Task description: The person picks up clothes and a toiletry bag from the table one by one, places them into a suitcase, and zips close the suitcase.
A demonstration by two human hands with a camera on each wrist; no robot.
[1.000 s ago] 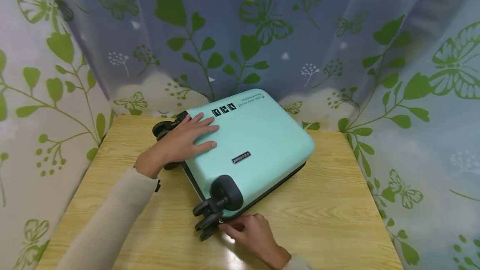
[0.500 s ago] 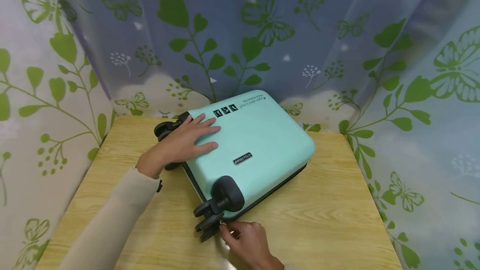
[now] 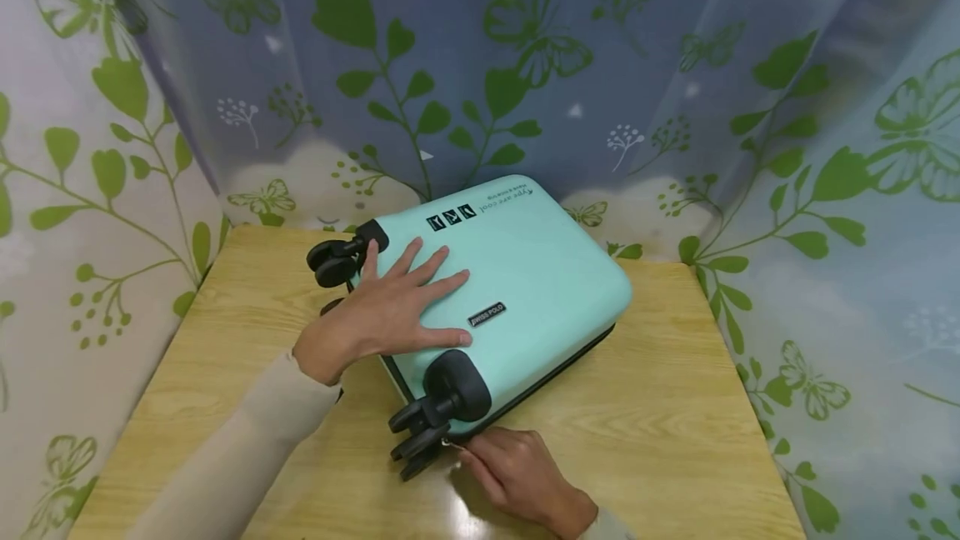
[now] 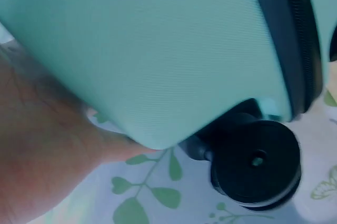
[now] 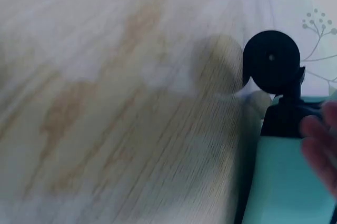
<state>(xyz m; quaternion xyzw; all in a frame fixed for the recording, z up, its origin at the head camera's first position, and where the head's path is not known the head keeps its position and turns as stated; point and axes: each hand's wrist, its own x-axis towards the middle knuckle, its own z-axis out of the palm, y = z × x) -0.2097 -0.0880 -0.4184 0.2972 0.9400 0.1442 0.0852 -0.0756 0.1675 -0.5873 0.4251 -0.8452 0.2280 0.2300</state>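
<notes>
A mint-green hard-shell suitcase [image 3: 540, 265] lies flat, its black wheels pointing left and toward the near side. My left hand [image 3: 390, 315] rests on its upper shell with the fingers spread, between the two wheel corners. In the left wrist view that hand [image 4: 47, 145] shows beside the shell's edge and a wheel [image 4: 258, 163]. At the near corner, my right hand [image 3: 521, 473] pinches a small metal zipper pull [image 3: 447, 442] beside the double wheel [image 3: 420, 440]. Its fingertips are partly hidden. Some of the right hand's fingers [image 5: 321, 145] show at the right wrist view's edge.
The suitcase stands on a light wood-grain table [image 3: 660, 440]. A curtain [image 3: 585, 57] printed with leaves and butterflies hangs behind the table and continues along both sides. A dark zipper seam [image 3: 555, 369] runs round the suitcase's near side.
My left hand has slid right and nearer over the shell, its fingers spread wider. The right hand stays at the near corner, its fingers slightly shifted. The suitcase has hardly moved.
</notes>
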